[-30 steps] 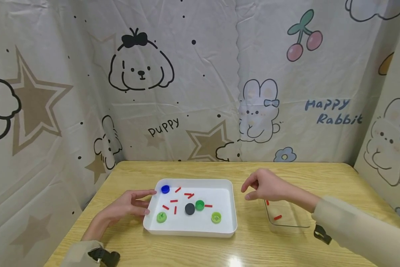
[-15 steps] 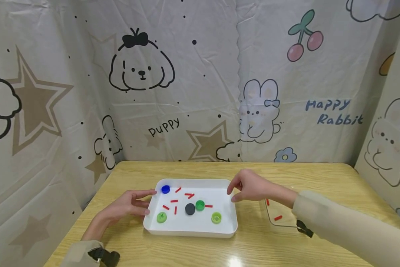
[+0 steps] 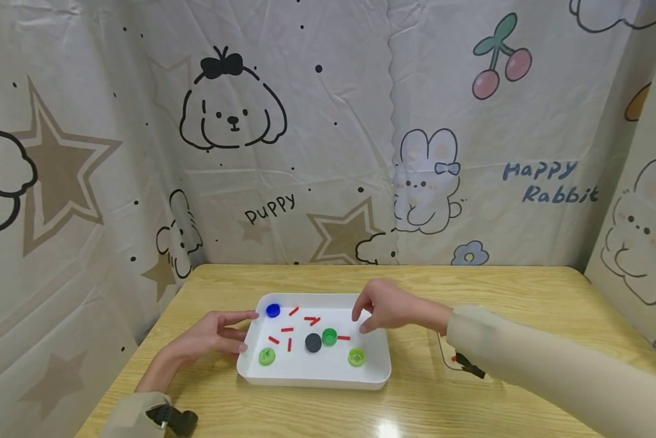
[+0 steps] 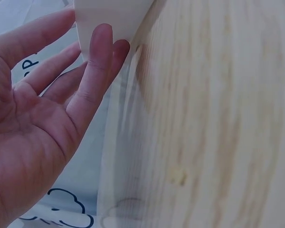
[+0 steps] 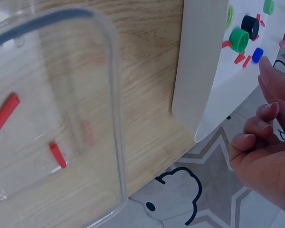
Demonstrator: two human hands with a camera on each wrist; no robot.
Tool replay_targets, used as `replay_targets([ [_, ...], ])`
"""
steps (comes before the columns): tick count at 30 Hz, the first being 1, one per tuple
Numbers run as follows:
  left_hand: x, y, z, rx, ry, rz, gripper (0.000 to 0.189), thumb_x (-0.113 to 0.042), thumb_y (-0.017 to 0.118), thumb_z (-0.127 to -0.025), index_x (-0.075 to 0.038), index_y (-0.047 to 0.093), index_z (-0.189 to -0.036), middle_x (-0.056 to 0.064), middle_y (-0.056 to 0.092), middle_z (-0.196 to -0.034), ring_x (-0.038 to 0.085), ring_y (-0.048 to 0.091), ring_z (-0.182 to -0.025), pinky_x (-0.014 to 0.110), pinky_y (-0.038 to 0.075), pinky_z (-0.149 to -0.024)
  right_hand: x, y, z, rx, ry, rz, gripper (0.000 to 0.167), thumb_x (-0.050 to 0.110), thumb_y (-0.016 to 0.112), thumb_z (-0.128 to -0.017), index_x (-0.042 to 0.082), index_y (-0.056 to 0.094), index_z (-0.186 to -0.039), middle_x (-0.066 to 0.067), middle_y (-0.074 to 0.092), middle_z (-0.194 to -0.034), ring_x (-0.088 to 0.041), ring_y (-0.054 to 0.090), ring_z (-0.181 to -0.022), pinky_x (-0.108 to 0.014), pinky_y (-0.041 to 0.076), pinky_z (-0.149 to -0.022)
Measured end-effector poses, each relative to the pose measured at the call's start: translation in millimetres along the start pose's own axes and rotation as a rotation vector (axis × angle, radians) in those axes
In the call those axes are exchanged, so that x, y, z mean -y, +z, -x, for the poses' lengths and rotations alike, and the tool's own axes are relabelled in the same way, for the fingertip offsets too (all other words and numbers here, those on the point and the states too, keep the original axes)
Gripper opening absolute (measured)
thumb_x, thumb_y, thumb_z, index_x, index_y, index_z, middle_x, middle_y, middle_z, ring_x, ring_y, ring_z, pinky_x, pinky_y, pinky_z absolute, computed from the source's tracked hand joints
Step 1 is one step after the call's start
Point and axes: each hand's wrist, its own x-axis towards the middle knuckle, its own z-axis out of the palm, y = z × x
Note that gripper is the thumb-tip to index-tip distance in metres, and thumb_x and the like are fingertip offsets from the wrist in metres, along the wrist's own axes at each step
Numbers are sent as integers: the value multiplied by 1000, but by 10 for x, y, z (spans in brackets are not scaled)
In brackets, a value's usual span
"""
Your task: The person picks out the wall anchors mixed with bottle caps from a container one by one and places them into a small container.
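A white tray [image 3: 317,382] holds several short red sticks [image 3: 287,330]. Among them lie bottle caps: a blue cap [image 3: 273,310], a dark cap [image 3: 314,342], a green cap [image 3: 329,336], a light green cap [image 3: 267,356] and a yellow-green cap [image 3: 356,357]. Fingertips of my left hand [image 3: 204,334] touch the tray's left side, the fingers loosely spread. Over the tray's right part hovers my right hand [image 3: 388,304], thumb and forefinger apart with nothing between them. The right wrist view shows its other fingers [image 5: 256,126] bent in toward the palm.
A clear box [image 5: 116,95] with a few red sticks [image 5: 4,113] in it stands right of the tray, partly hidden under the right sleeve [image 3: 524,353] in the head view. Behind the wooden table [image 3: 317,413] hangs a printed curtain [image 3: 328,152].
My right hand has moved left, from above the gap between the clear box and the tray to over the tray's right part. The left hand has stayed at the tray's left side.
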Motion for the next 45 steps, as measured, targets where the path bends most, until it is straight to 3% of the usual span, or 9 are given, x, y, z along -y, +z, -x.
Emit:
replay_targets([
  [4, -5, 4, 5, 2, -4, 10, 74, -5, 81, -90, 4, 46, -155, 33, 40, -158, 48, 56, -134, 47, 58, -97, 5, 92, -68, 24, -1, 2, 10, 0, 88, -82, 4, 83, -90, 8, 46, -60, -8, 41, -61, -23, 34, -60],
  [15, -20, 5, 7, 8, -3, 20, 76, -5, 80, -91, 6, 44, -156, 34, 40, -159, 48, 57, -133, 46, 59, -95, 14, 264, -225, 74, 106, -29, 14, -1, 90, -80, 8, 83, -89, 3, 57, -66, -13, 48, -68, -27, 39, -62],
  [26, -14, 11, 13, -5, -11, 8, 74, -3, 80, -90, 4, 47, -156, 32, 39, -160, 48, 56, -134, 46, 59, -95, 12, 379, -292, 107, 177, 12, 14, -1, 90, -80, 10, 84, -86, 2, 59, -70, -14, 50, -72, -27, 41, -63],
  [45, -27, -3, 21, 1, 2, 10, 75, -3, 79, -89, 5, 46, -156, 33, 41, -158, 48, 55, -134, 45, 60, -92, -41, 458, -380, 83, 217, 51, 22, -4, 89, -81, 16, 81, -76, 5, 65, -74, -14, 55, -72, -29, 46, -65],
])
